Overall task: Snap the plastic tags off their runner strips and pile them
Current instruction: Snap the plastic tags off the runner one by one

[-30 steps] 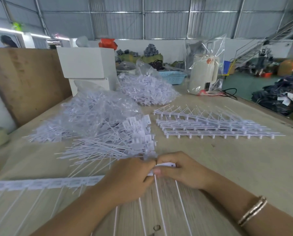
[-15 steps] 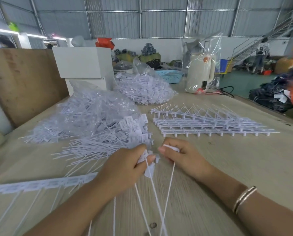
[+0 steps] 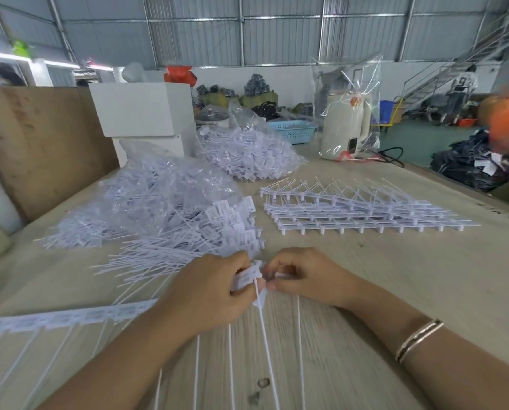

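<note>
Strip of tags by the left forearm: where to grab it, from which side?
Judging by its pose, grip the strip of tags on its flat head band, coming from above at the far edge; the thin tails trail toward the person and would likely bend.

Loose tags (image 3: 188,232) lie piled left of the stacked runner strips (image 3: 365,213) on the surface (image 3: 410,276). Both hands meet just in front of them. A bag of tags (image 3: 247,155) sits behind.

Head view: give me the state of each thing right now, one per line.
Left hand: grips a bunch of loose tags.
Right hand: pinches a tag beside the left hand.
Strip: flat on the table, tags attached at its left part.
Loose pile: heaped ahead of the hands.
Empty runners: stacked at right.
Two bags: filled with tags.
</note>
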